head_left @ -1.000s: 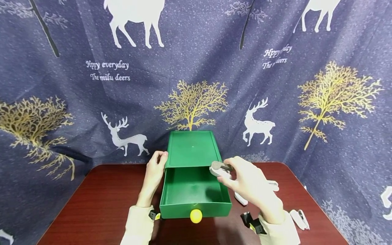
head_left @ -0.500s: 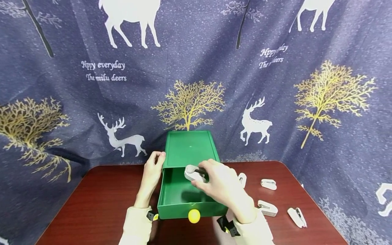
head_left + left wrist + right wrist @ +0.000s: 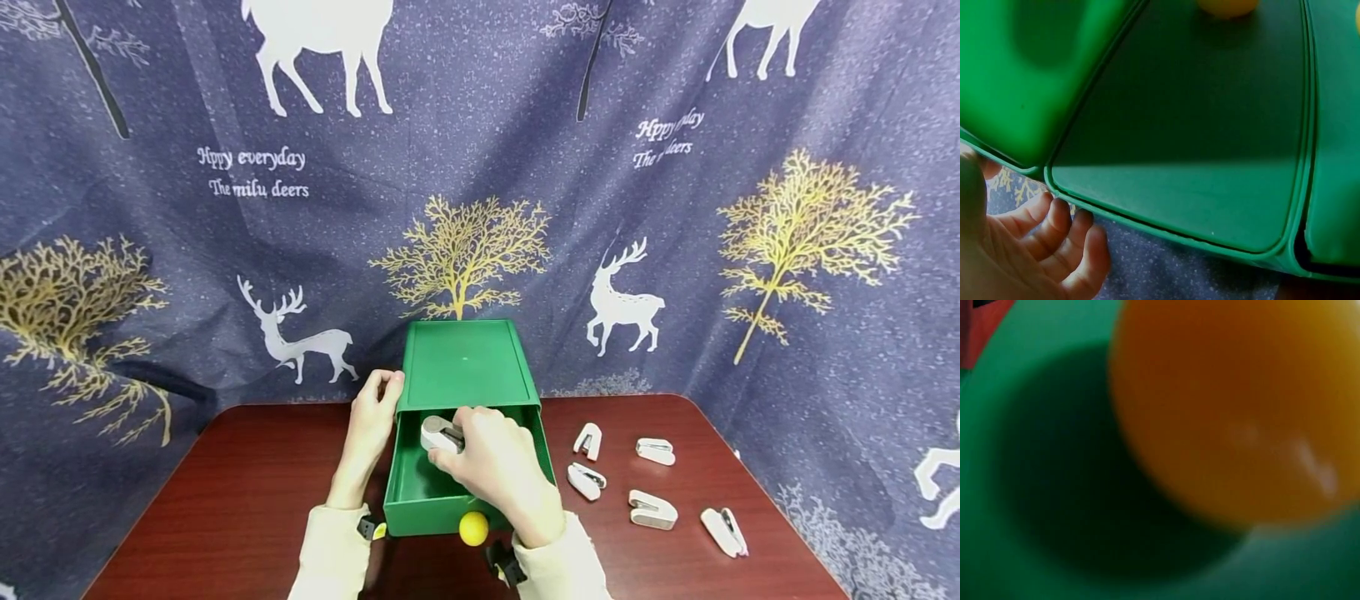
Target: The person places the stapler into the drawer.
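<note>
In the head view, a green drawer box stands on the table with its drawer pulled out. A round yellow knob sits on the drawer front and fills much of the right wrist view as a blurred knob. My right hand grips a white stapler with a grey top over the left part of the open drawer. At the box's left side my left hand rests against its edge; in the left wrist view the fingers are loosely bent beside the green rim.
Several white staplers lie on the red-brown table to the right: one stapler and another stapler near the box, then a stapler, a stapler and a stapler farther out. A deer-patterned cloth hangs behind.
My right hand has carried the stapler leftward and lower, from the drawer's right edge to its left part. The left hand stays at the box's side.
</note>
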Available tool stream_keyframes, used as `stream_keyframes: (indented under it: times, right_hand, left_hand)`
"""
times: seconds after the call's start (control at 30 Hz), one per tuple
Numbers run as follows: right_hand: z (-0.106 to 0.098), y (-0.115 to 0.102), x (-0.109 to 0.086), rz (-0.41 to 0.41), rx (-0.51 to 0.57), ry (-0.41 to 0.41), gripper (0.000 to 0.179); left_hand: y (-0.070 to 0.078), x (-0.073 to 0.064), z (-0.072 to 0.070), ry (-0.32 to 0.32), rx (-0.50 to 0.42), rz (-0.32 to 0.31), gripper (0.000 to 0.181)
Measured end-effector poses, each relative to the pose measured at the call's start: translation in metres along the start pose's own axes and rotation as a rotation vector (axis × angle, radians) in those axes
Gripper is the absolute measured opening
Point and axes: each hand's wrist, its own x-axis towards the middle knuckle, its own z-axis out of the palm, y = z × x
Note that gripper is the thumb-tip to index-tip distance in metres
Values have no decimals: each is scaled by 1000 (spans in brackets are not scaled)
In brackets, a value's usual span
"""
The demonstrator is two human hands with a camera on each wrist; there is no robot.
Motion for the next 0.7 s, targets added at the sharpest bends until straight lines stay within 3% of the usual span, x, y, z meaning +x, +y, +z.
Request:
stream_keyframes:
  times: [0.27, 0.7]
  right_hand:
    - [0, -10, 3, 37, -38, -166, 35]
    - [8, -5, 12, 58, -13, -296, 39]
  left_hand:
    - [0, 0, 1, 6, 1, 1, 34]
    - [1, 1, 1, -5, 1, -12, 38]
